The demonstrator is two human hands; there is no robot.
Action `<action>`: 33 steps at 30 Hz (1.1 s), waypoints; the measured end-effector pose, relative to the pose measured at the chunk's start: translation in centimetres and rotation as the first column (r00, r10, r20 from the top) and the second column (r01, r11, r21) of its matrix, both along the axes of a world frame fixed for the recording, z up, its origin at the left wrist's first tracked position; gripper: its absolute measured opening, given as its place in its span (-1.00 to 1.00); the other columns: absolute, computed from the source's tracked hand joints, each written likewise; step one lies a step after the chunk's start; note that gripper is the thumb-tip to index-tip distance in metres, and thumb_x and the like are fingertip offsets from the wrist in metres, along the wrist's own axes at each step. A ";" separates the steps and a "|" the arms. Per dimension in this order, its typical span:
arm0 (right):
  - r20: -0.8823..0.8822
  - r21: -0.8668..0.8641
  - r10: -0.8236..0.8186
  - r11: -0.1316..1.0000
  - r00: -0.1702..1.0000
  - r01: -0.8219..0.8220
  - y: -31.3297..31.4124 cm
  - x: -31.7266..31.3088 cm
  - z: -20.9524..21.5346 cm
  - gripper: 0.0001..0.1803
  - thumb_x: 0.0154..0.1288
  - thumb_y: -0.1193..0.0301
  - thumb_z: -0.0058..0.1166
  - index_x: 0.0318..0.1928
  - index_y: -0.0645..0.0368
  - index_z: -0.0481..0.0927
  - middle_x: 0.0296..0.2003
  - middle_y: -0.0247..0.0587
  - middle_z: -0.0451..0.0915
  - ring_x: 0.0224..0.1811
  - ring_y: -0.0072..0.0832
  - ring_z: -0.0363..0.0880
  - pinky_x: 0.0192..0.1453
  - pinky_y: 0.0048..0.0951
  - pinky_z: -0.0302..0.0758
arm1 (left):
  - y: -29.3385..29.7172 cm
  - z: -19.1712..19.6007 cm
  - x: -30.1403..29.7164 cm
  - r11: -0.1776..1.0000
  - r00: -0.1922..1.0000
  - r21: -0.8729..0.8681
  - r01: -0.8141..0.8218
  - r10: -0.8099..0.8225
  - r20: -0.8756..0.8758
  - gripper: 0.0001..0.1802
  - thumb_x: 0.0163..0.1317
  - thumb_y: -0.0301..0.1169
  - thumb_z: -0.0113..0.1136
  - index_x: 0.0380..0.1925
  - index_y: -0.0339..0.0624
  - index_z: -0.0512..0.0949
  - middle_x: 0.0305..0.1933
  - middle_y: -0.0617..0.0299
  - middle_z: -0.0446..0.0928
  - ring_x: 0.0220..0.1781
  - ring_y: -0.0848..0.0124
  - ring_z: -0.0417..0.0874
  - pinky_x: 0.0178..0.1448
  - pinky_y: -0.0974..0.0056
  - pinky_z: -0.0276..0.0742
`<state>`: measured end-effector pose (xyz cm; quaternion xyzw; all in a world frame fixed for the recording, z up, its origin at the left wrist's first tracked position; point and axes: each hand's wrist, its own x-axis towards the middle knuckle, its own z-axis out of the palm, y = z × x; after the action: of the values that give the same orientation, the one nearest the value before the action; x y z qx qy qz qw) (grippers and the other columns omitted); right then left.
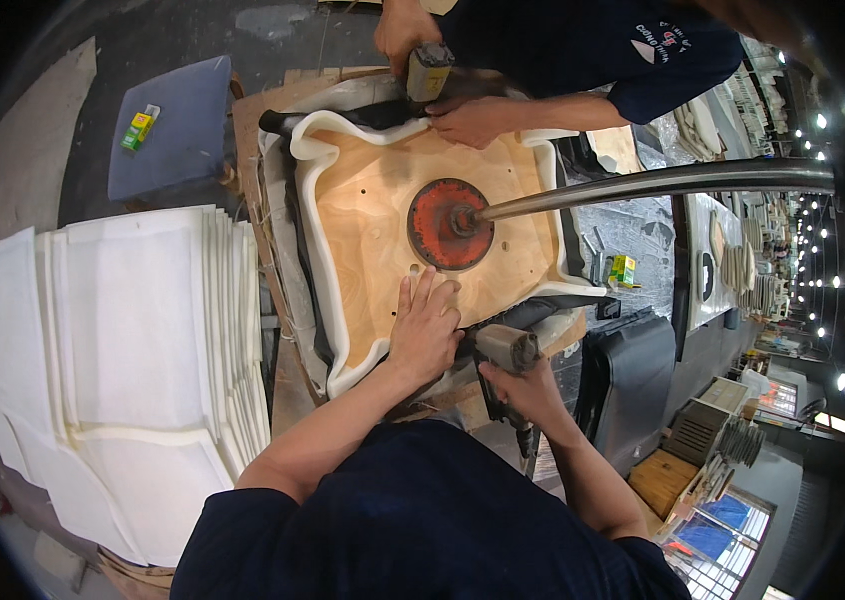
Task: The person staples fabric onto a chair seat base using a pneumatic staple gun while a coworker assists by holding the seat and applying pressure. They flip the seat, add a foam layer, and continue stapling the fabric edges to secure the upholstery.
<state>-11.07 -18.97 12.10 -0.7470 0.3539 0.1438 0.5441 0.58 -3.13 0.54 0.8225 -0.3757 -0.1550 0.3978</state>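
Observation:
A plywood seat panel (373, 215) edged with white foam (315, 190) lies on a workbench, pressed down by a round red clamp pad (450, 223) on a steel arm (653, 182). My left hand (425, 325) lies flat on the wood at its near edge, fingers spread. My right hand (526, 388) grips a grey pneumatic stapler (505, 350) held against the near right edge of the panel. Across the bench, another person's hand (473, 118) presses the far foam edge, and their other hand (401, 30) holds a second stapler (429, 70).
A fanned stack of white foam sheets (133, 330) fills the left. A grey stool (171, 125) with a small yellow-green box (138, 128) stands at the back left. Black covering (633, 370) hangs at the right, by a small box (623, 268). Shelves and lights lie far right.

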 end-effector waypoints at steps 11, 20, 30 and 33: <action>-0.052 -0.035 -0.013 0.999 0.999 0.011 0.3 0.5 0.2 -0.71 0.47 0.37 0.49 0.04 0.28 0.74 -0.47 -0.46 0.63 -0.57 -0.69 0.51 -0.49 -0.50 0.45 | 1.2 -0.3 1.5 0.993 0.997 -0.092 0.070 -0.073 -0.025 -0.82 0.29 -0.41 0.44 -0.21 -0.28 0.68 0.56 0.02 0.38 0.83 -0.23 0.08 0.85 -0.40 -0.09; -0.041 0.004 -0.005 1.000 0.999 0.005 1.6 0.6 0.4 -0.74 0.49 0.37 0.48 0.01 0.27 0.74 -0.45 -0.43 0.65 -0.55 -0.67 0.55 -0.47 -0.48 0.47 | 0.7 -0.8 0.6 0.986 0.999 -0.160 -0.038 0.033 -0.031 -0.88 0.31 -0.49 0.34 -0.24 -0.35 0.67 0.52 -0.07 0.43 0.81 -0.25 0.15 0.83 -0.41 -0.05; -0.039 -0.076 0.030 0.997 0.999 -0.033 2.1 2.0 0.8 -0.72 0.49 0.38 0.42 0.06 0.31 0.74 -0.49 -0.37 0.65 -0.57 -0.61 0.56 -0.44 -0.41 0.48 | 3.0 0.5 1.1 0.999 0.998 0.028 0.018 -0.016 -0.058 -0.35 0.31 -0.24 0.52 0.32 -0.24 0.51 0.71 -0.14 0.21 0.85 -0.36 -0.02 0.80 -0.50 -0.09; -0.019 -0.032 -0.045 0.998 0.999 0.045 2.0 0.1 0.3 -0.69 0.51 0.38 0.42 0.11 0.30 0.74 -0.48 -0.37 0.64 -0.56 -0.61 0.55 -0.44 -0.41 0.49 | 4.3 1.6 -0.2 0.987 0.999 0.162 -0.019 0.024 -0.029 0.04 0.27 -0.02 0.59 0.64 -0.18 0.32 0.81 -0.15 0.06 0.88 -0.34 -0.11 0.83 -0.48 -0.15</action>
<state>-10.95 -17.00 12.42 -0.7459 0.3783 0.1334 0.5317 0.33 1.22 2.10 0.8536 -0.3468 -0.1932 0.3372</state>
